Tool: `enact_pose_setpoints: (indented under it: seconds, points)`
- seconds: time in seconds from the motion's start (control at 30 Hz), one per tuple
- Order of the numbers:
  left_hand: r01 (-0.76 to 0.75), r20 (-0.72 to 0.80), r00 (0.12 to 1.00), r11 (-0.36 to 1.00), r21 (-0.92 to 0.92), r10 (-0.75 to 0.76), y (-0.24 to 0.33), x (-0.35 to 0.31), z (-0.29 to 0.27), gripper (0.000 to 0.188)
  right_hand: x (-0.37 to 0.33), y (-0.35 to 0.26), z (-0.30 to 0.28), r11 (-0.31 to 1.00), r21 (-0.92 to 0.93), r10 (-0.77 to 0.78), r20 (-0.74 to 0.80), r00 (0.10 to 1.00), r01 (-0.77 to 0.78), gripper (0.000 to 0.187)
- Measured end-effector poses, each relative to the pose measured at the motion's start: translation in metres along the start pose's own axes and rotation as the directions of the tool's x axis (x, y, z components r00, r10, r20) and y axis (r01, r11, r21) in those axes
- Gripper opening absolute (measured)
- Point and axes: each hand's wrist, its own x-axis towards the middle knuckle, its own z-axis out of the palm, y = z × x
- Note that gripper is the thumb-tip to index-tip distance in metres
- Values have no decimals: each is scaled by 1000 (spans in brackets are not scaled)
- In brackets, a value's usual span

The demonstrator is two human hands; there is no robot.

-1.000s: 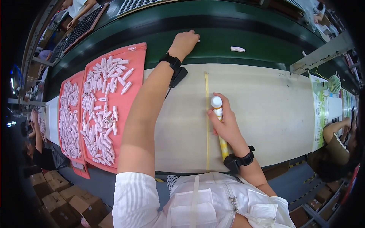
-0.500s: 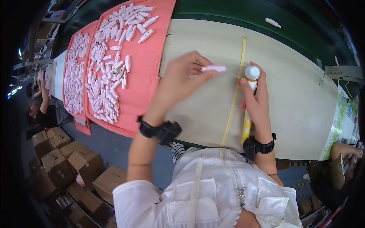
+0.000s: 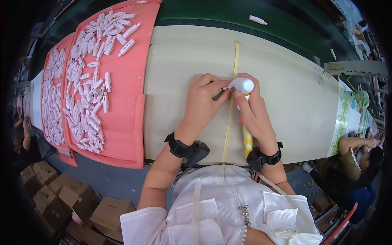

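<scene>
Seen from the head camera, looking down on a pale worktable [image 3: 183, 61]; a thin yellow strip [image 3: 235, 61] runs away from the person across the table, and both hands meet right at it, near the middle of its length; the left hand [image 3: 202, 102] is curled nearly closed, thumb and forefinger pinched on a small slim piece [image 3: 225, 87] whose far end touches the tip of the white bottle; how much of the piece lies inside the fingers cannot be seen; the right hand [image 3: 253, 110] is wrapped closed around a white bottle [image 3: 243, 85] with a rounded top; the bottle lies tilted, its long axis running from the right hand toward the left, nozzle pointing left at the pinched piece, directly over the yellow strip; each wrist wears a black band; well left of the strip, a pink foam tray [image 3: 126, 122] holds many small white pieces [image 3: 87, 98]; beyond the strip's far end, a green belt [image 3: 228, 18] carries one loose white piece [image 3: 258, 20].
</scene>
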Motion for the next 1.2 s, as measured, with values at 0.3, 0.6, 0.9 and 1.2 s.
enact_pose_setpoints:
  seconds: [0.3,0.6,0.9,1.2]
  points:
    - [100,65,993,992,-81,-95,-4,0,-1,12,-3,-12,-2,1000,-26,12,6,1000,-12,40]
    - [66,59,996,995,-75,-62,-5,-1,-2,17,3,10,13,997,-59,-49,-93,994,44,42]
    - [353,202,935,721,-596,-290,18,-2,-5,16,5,8,-4,950,311,60,-207,976,8,55]
    - [466,288,878,546,-696,-383,22,-4,-4,15,4,13,4,957,270,-45,-219,975,105,60]
